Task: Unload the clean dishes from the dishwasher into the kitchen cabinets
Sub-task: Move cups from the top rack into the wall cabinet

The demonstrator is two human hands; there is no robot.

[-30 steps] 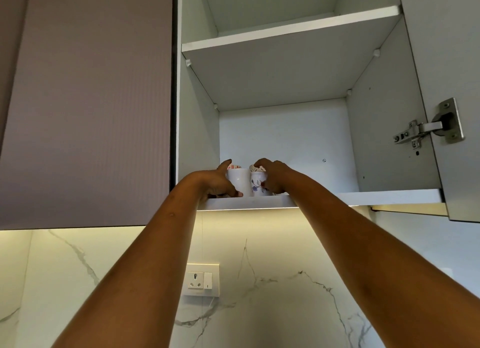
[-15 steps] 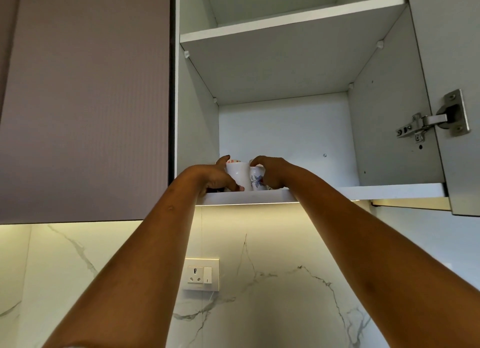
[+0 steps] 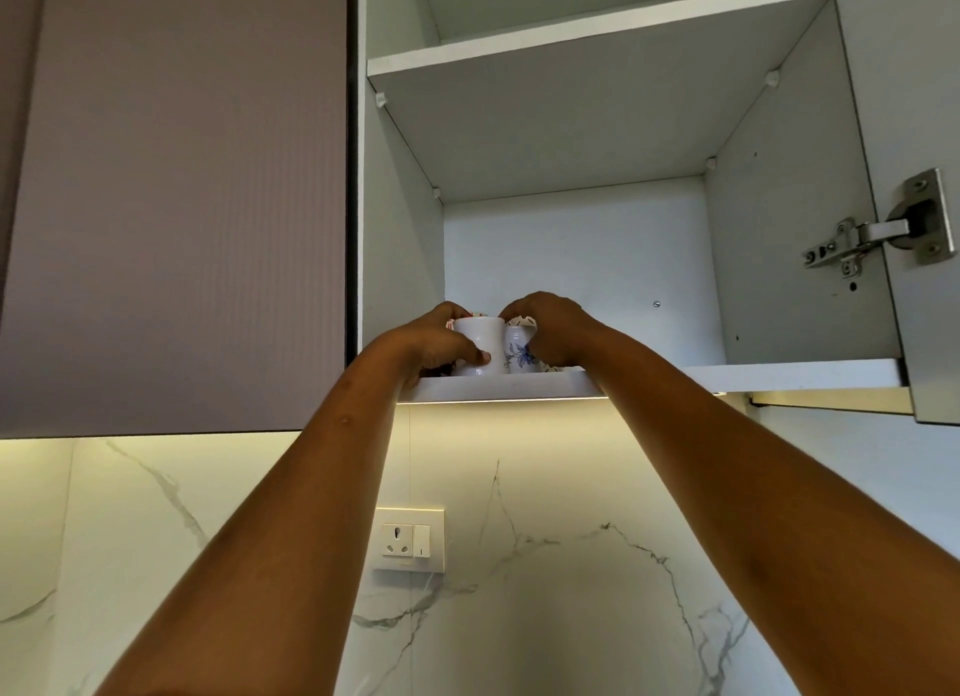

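Reaching up into open cabinet (image 3: 789, 259): left hand (image 3: 434, 344) wrapped around plain white cup (image 3: 480, 344), right hand (image 3: 553, 332) clasping blue-flowered cup (image 3: 519, 352). Both cups upright, touching side by side, on bottom shelf (image 3: 779, 376) near front-left corner. Upper shelf (image 3: 597, 25) above. Wall socket (image 3: 409, 539) below.

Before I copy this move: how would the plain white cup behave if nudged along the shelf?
The plain white cup looks glazed, so probably slippery and breakable. It stands near the shelf front edge, so it could fall. It seems to touch the flowered cup and may clink.
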